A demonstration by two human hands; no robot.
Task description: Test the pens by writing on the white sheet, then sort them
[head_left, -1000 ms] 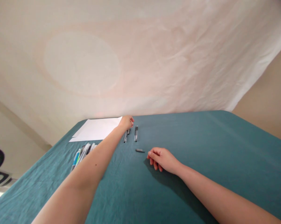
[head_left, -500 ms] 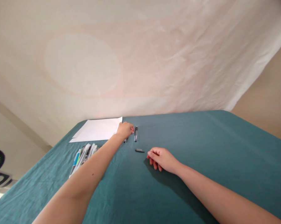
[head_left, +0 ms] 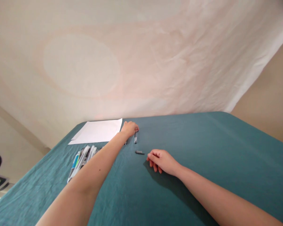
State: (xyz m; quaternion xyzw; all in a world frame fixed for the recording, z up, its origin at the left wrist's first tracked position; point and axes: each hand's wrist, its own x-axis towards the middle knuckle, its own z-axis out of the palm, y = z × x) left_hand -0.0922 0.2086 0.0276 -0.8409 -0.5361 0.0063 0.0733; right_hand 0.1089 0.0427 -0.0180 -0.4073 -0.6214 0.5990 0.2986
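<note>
My left hand (head_left: pixel 130 128) reaches far across the teal tablecloth (head_left: pixel 202 150), its fingers curled over the top end of a dark pen (head_left: pixel 135 138). A second pen lies just left of it, mostly hidden under my wrist. A small dark pen cap (head_left: pixel 139 152) lies alone on the cloth. My right hand (head_left: pixel 161 160) rests on the cloth just right of the cap with its fingers loosely curled and nothing visible in them.
White paper sheets (head_left: pixel 98 131) lie at the table's far left. A bundle of several pens (head_left: pixel 81 158) lies nearer, left of my left forearm. A pale cloth backdrop (head_left: pixel 132 62) hangs behind the table.
My left hand has shifted right from the left pen to the top of the right pen. My right hand has stayed put.
</note>
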